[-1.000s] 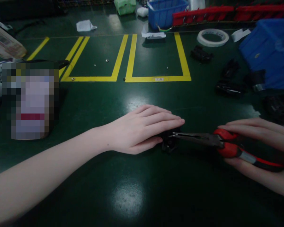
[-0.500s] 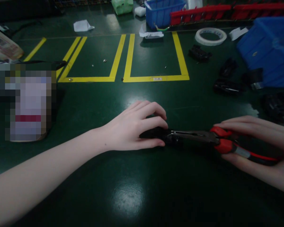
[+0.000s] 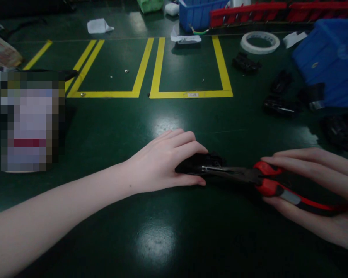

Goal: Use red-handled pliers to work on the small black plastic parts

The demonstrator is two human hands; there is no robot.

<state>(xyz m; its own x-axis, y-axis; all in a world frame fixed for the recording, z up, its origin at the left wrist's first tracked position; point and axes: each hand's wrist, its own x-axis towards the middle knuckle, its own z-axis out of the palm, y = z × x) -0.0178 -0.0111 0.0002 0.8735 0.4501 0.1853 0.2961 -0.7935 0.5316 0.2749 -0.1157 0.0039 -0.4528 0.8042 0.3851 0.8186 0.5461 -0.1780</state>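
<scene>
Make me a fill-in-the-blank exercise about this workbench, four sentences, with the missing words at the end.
1. The right hand holds pliers with grips coloured black, grey and ____.
2. The left hand curls around a part whose colour is ____.
3. The tape lines on the green table are ____.
4. In the picture, the tape roll lies to the ____ of the large bin at the right edge.

Missing words: red; black; yellow; left.
</scene>
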